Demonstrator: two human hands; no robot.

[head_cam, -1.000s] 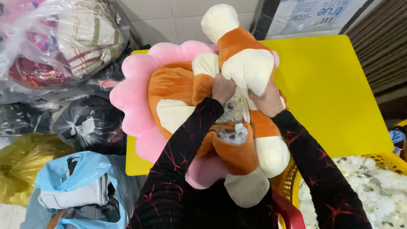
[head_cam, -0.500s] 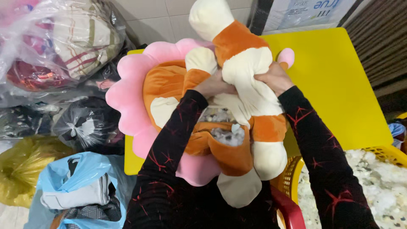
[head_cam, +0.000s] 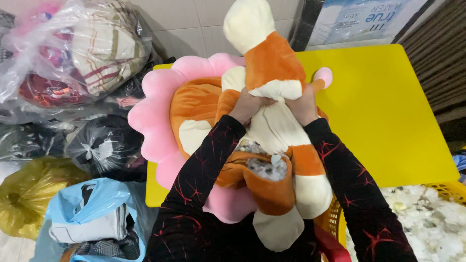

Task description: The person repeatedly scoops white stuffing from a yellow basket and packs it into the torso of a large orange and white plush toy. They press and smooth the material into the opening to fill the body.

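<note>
Over the yellow table, both hands clamped on the orange-and-cream plush toy: left hand and right hand close together, gripping its cream belly. Toy lying across table's near-left edge, pink petal collar beneath, grey stuffing showing.

I have one orange and cream plush toy with a pink petal collar, on one yellow bench. Beside me are five filled plastic bags and one yellow basket of white stuffing.
</note>
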